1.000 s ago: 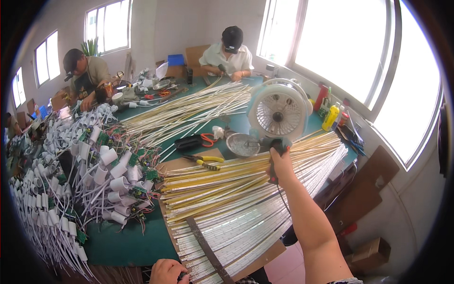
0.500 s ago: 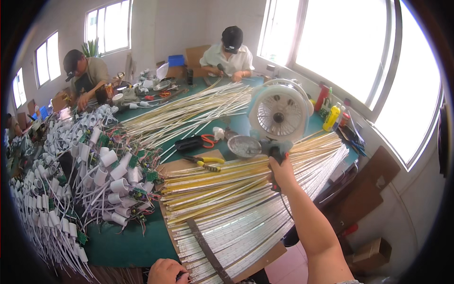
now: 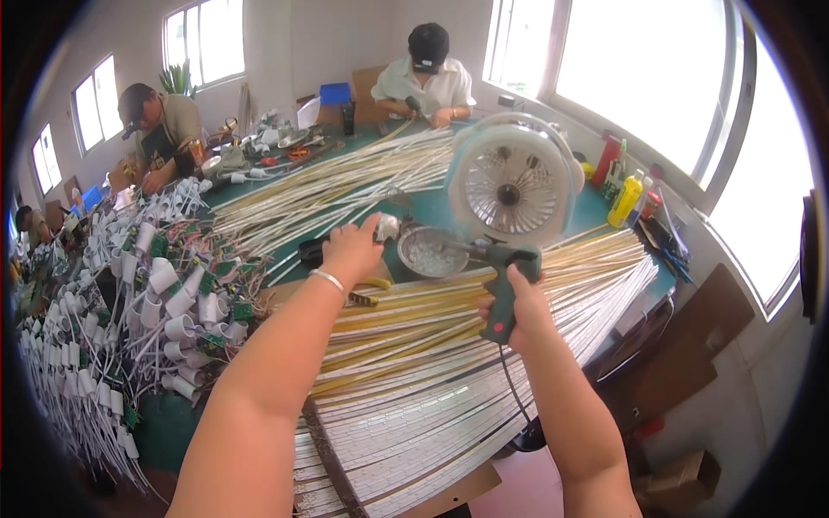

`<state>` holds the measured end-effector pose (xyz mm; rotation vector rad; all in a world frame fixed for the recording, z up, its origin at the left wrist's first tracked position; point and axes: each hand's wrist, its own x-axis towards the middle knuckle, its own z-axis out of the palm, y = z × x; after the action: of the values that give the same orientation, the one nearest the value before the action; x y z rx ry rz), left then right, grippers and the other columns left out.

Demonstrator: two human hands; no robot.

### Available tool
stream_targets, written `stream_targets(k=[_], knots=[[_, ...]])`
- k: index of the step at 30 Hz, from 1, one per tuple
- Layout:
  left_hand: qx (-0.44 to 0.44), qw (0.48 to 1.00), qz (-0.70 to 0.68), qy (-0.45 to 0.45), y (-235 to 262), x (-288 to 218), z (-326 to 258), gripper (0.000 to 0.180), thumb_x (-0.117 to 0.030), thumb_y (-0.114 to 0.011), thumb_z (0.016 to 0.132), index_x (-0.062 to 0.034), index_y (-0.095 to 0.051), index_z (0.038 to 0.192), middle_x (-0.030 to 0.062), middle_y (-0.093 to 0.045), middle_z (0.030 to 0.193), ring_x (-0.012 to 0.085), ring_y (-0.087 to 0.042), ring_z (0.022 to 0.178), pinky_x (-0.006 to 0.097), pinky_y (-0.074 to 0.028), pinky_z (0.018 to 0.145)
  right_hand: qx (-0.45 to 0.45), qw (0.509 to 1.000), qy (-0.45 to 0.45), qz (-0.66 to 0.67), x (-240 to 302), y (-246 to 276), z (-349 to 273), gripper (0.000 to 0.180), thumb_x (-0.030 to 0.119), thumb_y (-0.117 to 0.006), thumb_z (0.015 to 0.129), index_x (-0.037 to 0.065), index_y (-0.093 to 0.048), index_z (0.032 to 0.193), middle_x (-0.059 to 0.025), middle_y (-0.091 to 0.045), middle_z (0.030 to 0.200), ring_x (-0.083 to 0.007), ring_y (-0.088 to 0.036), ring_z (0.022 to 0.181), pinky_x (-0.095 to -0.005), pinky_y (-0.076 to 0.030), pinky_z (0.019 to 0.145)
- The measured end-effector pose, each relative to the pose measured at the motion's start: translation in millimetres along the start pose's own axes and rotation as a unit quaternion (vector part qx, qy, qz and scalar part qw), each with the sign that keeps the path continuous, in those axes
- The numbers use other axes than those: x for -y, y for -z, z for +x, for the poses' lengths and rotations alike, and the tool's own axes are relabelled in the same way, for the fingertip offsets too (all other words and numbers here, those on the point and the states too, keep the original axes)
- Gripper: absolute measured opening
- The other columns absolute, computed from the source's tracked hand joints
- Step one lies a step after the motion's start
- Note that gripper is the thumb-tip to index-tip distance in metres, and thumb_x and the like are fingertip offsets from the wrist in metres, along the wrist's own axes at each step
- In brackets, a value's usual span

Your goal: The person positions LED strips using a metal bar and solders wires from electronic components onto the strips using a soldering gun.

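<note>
My right hand (image 3: 518, 302) grips a dark green pistol-shaped soldering gun (image 3: 503, 298) with a red button low on its handle and a cord hanging down. Its barrel points left, with the tip end by the rim of a round metal bowl (image 3: 406, 263) of greyish-white material. My left hand (image 3: 352, 250), wearing a light bracelet, stretches to the bowl's left, fingers closed around a crumpled white wad (image 3: 388, 227). Under both arms lie long strips (image 3: 406, 406), white and yellow, side by side. Below my left hand, yellow-handled pliers (image 3: 373, 283) are partly hidden.
A white fan (image 3: 509, 194) stands behind the bowl. White lamp sockets with wires and green boards (image 3: 173, 302) are heaped at left. More strips (image 3: 337, 177) lie farther off. Yellow bottles (image 3: 625, 200) stand by the window. Two people work across the table; another shows at far left.
My left hand has moved from the near edge of the strips up to the white wad. My right hand has turned the soldering gun so it shows clearly beside the bowl.
</note>
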<state>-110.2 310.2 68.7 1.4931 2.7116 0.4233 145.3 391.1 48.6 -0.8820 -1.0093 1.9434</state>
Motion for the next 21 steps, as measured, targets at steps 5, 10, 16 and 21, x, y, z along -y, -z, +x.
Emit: stream_targets(k=[5,10,16,21], knots=[[0.061,0.994,0.093,0.017,-46,-9,52,0.055,-0.029,-0.046,0.096,-0.0379,-0.022,0.144,0.0175,-0.042,0.134,0.0384,-0.037,0.123,0.056,-0.028,0.099,0.002,0.996,-0.040,0.074,14,15,-5,0.041,0.033,-0.048,0.095,-0.003,-0.042,0.113,-0.0170,-0.056,0.095,-0.0267,-0.063,0.068,-0.0368,-0.056,0.057],[0.029,0.993,0.110,-0.004,-64,1,77,0.044,-0.031,-0.050,0.092,-0.0330,-0.040,0.136,0.0123,-0.059,0.114,0.0337,-0.047,0.114,0.053,-0.028,0.091,0.008,0.995,-0.048,0.083,11,32,-1,0.038,0.032,-0.046,0.095,-0.002,-0.043,0.114,-0.0176,-0.058,0.097,-0.0254,-0.063,0.068,-0.0355,-0.056,0.058],[-0.069,0.996,0.045,0.030,-70,-9,85,0.027,-0.031,-0.055,0.087,-0.0168,-0.055,0.110,0.0109,-0.066,0.099,0.0314,-0.060,0.097,0.048,-0.030,0.090,-0.019,0.997,-0.029,0.068,12,25,2,0.037,0.030,-0.046,0.096,-0.002,-0.043,0.115,-0.0180,-0.057,0.097,-0.0248,-0.061,0.069,-0.0341,-0.054,0.056],[-0.076,0.994,-0.009,0.077,-80,-2,96,0.041,-0.025,-0.056,0.083,-0.0116,-0.049,0.121,0.0156,-0.067,0.099,0.0327,-0.061,0.098,0.050,-0.029,0.091,0.030,0.991,-0.041,0.127,6,35,9,0.037,0.030,-0.043,0.097,-0.001,-0.040,0.117,-0.0200,-0.057,0.096,-0.0235,-0.060,0.067,-0.0335,-0.054,0.056]])
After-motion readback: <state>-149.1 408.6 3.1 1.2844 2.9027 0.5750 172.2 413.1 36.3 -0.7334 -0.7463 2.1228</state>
